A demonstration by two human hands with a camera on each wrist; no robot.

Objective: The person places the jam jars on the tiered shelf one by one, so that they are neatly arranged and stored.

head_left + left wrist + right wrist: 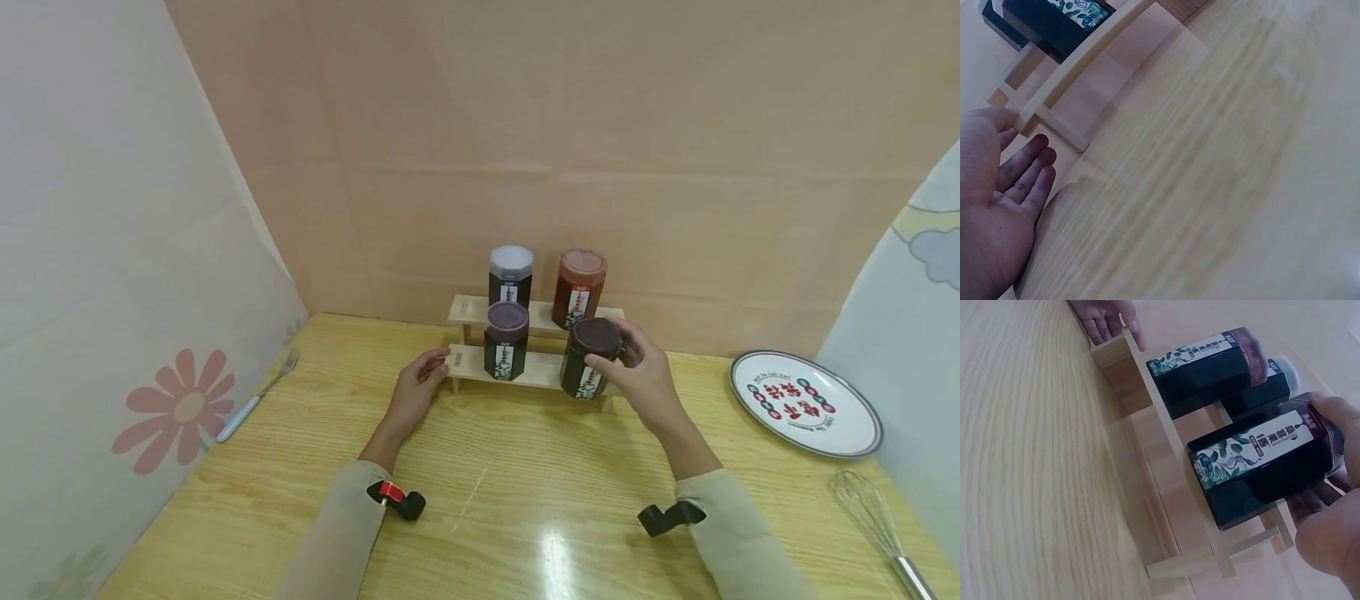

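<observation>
Glossy wooden table (525,500), pale matt wood rack (540,371), glossy dark jar (588,358)

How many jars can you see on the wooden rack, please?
4. On the upper step: a grey-lidded jar at left and a red-lidded jar at right. On the lower step: a purple-lidded jar at left and a dark-lidded jar gripped by the right hand.

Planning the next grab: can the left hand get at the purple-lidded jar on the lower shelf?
Probably yes. The left hand rests at the rack's left end, the purple-lidded jar stands just beside it, and nothing lies between.
</observation>
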